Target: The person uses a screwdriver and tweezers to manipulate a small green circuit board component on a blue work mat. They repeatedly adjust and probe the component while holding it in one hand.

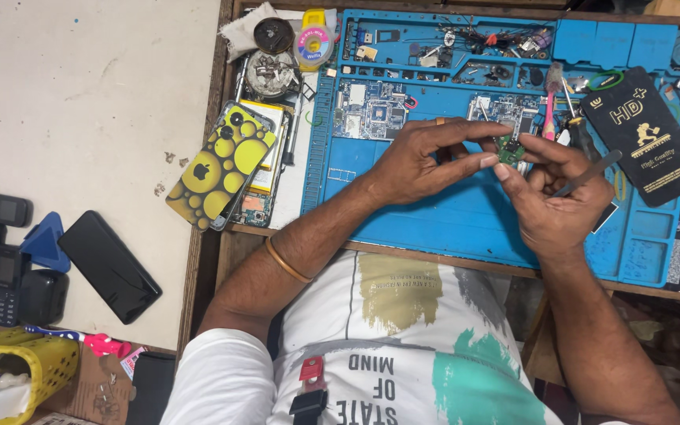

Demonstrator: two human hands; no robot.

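Green little circuit board (511, 149) is pinched between both hands over the blue silicone repair mat (450, 212). Left hand (419, 161) grips it with thumb and fingertips; right hand (548, 197) is curled shut on it, also holding what looks like thin metal tweezers (588, 175).

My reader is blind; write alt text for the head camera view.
Two hands, left hand and right hand, pinch a small green circuit board above a blue work mat. The right also holds a thin tool; a yellow-spotted phone case lies left.
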